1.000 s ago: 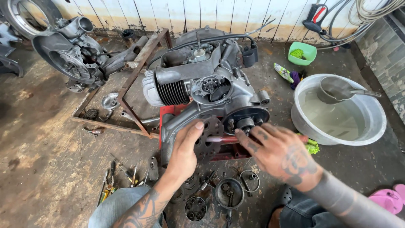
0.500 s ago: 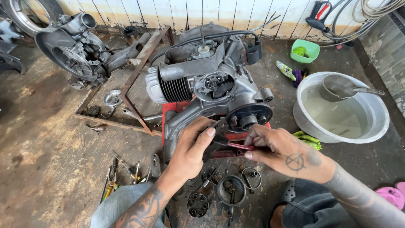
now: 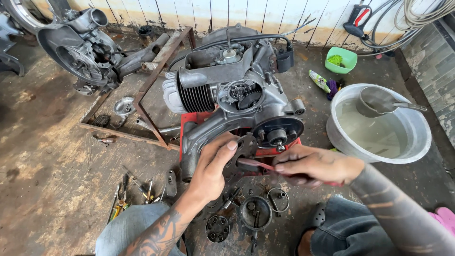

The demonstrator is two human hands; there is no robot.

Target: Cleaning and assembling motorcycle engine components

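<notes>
From the head camera, the left hand [image 3: 214,168] presses a dark toothed disc [image 3: 245,150] against the side of the grey engine [image 3: 227,102], thumb curled over the disc's edge and fingers bent behind it. The right hand [image 3: 315,163] is closed in a pinch on a thin red-handled tool [image 3: 258,165], whose tip reaches the disc; its far end is blurred, perhaps a screwdriver. A basin [image 3: 417,142] of liquid stands well to the right, loose round parts [image 3: 256,213] below.
</notes>
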